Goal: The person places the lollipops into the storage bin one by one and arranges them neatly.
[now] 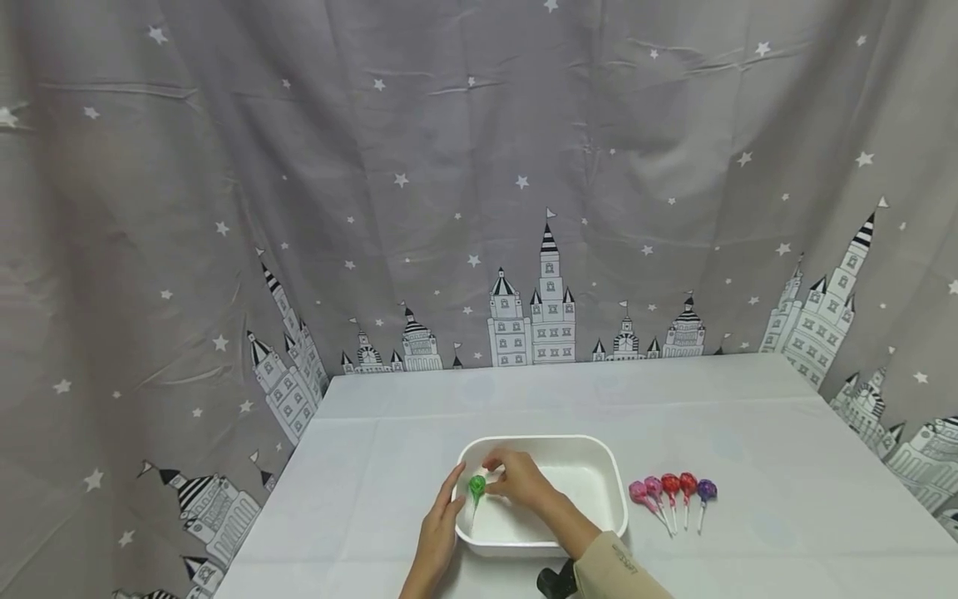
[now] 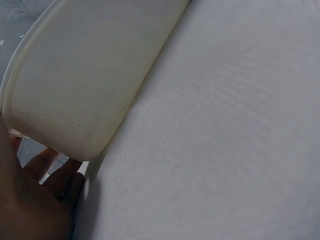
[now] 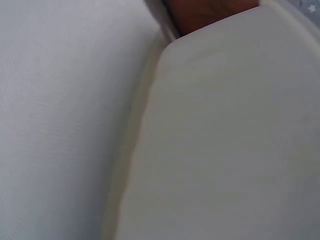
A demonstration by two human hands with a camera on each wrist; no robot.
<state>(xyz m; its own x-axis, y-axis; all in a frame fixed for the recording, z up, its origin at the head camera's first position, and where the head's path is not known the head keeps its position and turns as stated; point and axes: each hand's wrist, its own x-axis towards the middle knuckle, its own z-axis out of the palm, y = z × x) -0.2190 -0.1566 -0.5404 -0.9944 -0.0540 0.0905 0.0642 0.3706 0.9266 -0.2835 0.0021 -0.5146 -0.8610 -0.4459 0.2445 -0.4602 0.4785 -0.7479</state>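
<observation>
A white plastic tray with rounded corners stands on the table in the head view. My left hand holds its left side, thumb at the rim and fingers along the outer wall. In the left wrist view, the fingers of that hand bend around the tray's end wall. A green lollipop lies inside at the left, its stick pointing toward the front. My right hand reaches into the tray just right of the candy, thumb and forefinger parted. The tray's wall hides most of this hand in the right wrist view.
Right of the tray lie two pink lollipops, two red lollipops and a purple lollipop. A white cloth covers the table. Behind it hangs a grey curtain with castles and stars.
</observation>
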